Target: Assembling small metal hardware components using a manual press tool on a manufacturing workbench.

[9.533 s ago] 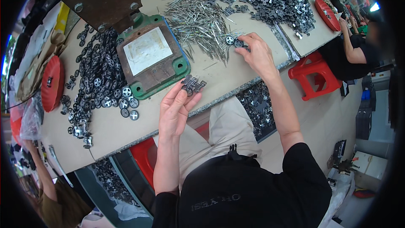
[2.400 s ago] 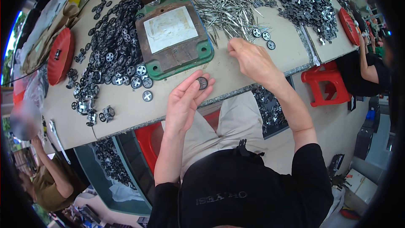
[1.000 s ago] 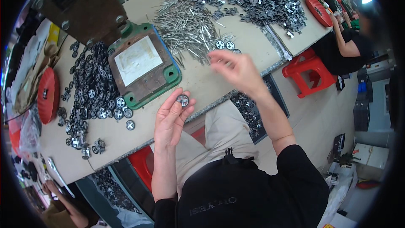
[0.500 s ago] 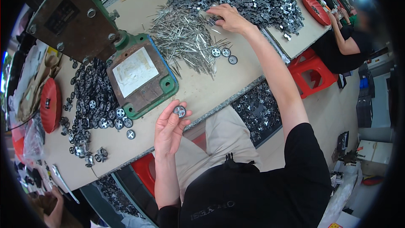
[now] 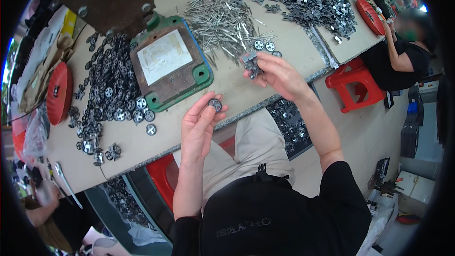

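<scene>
Between the thumb and fingers of my left hand is a small black toy wheel with silver spokes. A thin metal pin seems to stick out of it. My right hand pinches a dark grey piece, blocky and with notches, like those in the heap of grey parts at the back. The two hands are apart, over the table's near edge. Beyond them lies a pile of thin metal pins. Three loose wheels rest beside the pins, close behind my right hand.
A green-based press stands left of the pins, with a heap of black wheels beside it. Assembled wheel sets lie nearer me. Red trays sit at both sides. A red stool and another person are at right.
My right hand has come back from the grey heap toward my left hand, with a grey piece in its fingers. My left hand still holds the wheel. The view has shifted slightly.
</scene>
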A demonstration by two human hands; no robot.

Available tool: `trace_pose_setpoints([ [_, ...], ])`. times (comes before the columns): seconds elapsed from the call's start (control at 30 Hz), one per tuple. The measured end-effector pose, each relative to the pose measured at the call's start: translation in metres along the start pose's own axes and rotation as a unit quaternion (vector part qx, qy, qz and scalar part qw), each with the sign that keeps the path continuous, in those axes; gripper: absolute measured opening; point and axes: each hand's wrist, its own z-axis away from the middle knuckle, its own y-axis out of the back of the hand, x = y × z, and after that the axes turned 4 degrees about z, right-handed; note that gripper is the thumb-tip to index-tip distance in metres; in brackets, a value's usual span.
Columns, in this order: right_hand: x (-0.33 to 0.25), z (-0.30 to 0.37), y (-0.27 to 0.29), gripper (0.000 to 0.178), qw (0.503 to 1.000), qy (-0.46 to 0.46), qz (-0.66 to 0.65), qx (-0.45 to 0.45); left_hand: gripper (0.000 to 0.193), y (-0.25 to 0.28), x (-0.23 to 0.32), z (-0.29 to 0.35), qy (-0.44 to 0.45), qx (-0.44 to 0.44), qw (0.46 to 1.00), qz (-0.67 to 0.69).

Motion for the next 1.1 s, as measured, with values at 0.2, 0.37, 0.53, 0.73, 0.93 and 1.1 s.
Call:
trace_pose_setpoints([
  [0.2, 0.01, 0.014, -0.035, 0.026, 0.99, 0.027, 0.139, 0.029, 0.034, -0.003, 0.0, 0.007, -0.023, 0.021, 0.998, -0.048],
  [0.37, 0.008, 0.013, -0.043, 0.024, 0.98, 0.088, 0.178, 0.028, 0.034, -0.004, -0.001, 0.01, -0.035, 0.033, 0.998, -0.049],
  [0.53, 0.009, 0.013, -0.042, 0.022, 0.965, 0.109, 0.238, 0.016, 0.034, -0.006, -0.002, 0.011, -0.029, 0.032, 0.998, -0.052],
  [0.73, 0.011, 0.011, -0.045, 0.02, 0.958, 0.136, 0.252, 0.013, 0.032, -0.004, -0.003, 0.01, -0.024, 0.032, 0.998, -0.048],
  [0.93, 0.011, 0.0, -0.024, 0.022, 0.862, 0.304, 0.402, -0.059, 0.031, 0.003, 0.001, 0.012, 0.048, 0.006, 0.999, 0.004],
  [1.1, 0.015, 0.002, -0.023, 0.026, 0.87, 0.3, 0.381, -0.082, 0.03, 0.001, 0.002, 0.013, 0.069, -0.011, 0.998, 0.0],
])
